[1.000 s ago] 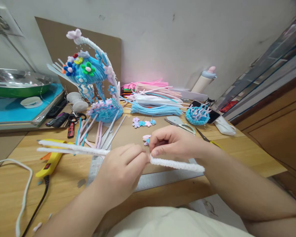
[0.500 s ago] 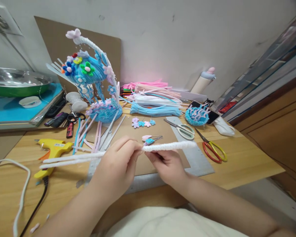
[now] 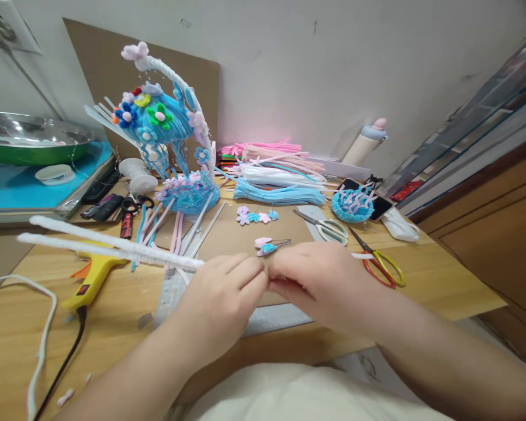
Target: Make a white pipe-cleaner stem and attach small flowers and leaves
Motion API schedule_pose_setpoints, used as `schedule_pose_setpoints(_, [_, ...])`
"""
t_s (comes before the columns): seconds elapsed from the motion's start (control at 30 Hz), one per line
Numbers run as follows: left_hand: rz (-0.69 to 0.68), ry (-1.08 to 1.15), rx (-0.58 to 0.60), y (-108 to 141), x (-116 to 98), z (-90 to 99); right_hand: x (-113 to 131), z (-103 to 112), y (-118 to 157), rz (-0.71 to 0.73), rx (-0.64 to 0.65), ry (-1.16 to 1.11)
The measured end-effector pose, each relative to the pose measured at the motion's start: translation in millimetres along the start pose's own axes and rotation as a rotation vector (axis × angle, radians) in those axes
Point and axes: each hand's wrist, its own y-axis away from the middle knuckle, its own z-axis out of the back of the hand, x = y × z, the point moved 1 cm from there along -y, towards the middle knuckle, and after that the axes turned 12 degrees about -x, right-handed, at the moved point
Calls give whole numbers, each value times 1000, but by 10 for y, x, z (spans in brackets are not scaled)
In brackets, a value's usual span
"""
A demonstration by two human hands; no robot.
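Note:
White pipe cleaners (image 3: 114,241) run through both hands in front of the board. My left hand (image 3: 230,298) is closed round them, and two loose lengths stick out to the left over the glue gun. Right beside it, my right hand (image 3: 318,280) is closed on the same white stems, fingertips nearly touching the left ones. A short white end shows past the right knuckles; the stretch between is hidden by the hand. Just beyond the fingers lie small pink and blue petal pieces (image 3: 267,247) on wire. Small pastel flowers (image 3: 258,217) sit in a row behind them.
A yellow glue gun (image 3: 99,275) with its cord lies left. A pipe-cleaner jellyfish (image 3: 158,123) hangs from a curved stand. Bundles of pipe cleaners (image 3: 278,192) lie against the wall. White-handled scissors (image 3: 331,229), red-yellow scissors (image 3: 381,263) and a blue round piece (image 3: 353,206) are right.
My right hand has turned over, so its back now covers the wrapped white length that showed before. The two loose ends on the left have swung upward and further left.

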Motion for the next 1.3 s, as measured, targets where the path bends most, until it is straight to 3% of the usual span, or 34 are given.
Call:
schedule_pose_setpoints(0.1, [-1, 150, -48, 4, -13, 24, -205, 32, -111, -188, 197, -447])
schedule_pose_setpoints(0.2, [48, 257, -120, 27, -12, 33, -379, -111, -133, -384, 326, -911])
schedule_pose_setpoints(0.33, [112, 231, -309, 52, -5, 30, -400, -448, -31, -519, 217, -1264])
schedule_pose_setpoints(0.43, [205, 154, -393, 38, 16, 16, -275, -639, 69, -586, 23, -1217])
schedule_pose_setpoints(0.5, [261, 121, -349, 15, 42, -1, -181, -677, 118, -556, -169, -990])
schedule_pose_setpoints(0.57, [309, 115, -260, -3, 72, -20, -98, -654, 151, -432, -296, -688])
schedule_pose_setpoints(0.73, [397, 88, -71, 12, 121, -65, 29, -526, 204, -133, -235, -57])
schedule_pose_setpoints(0.9, [385, -14, 33, 47, 101, -76, 62, -335, 156, 52, -165, 169])
schedule_pose_setpoints(1.0, [250, -26, 103, 43, 66, -55, -8, -168, 42, 9, -88, 78])
schedule_pose_setpoints(1.1, [132, 56, 127, 43, 38, -21, -184, -65, -90, -157, 85, -234])
schedule_pose_setpoints(1.2, [122, 165, 14, 52, 33, 10, -393, -137, -152, -378, 301, -723])
schedule_pose_setpoints(1.3, [156, 203, -187, 52, 41, 20, -483, -381, -115, -539, 320, -1095])
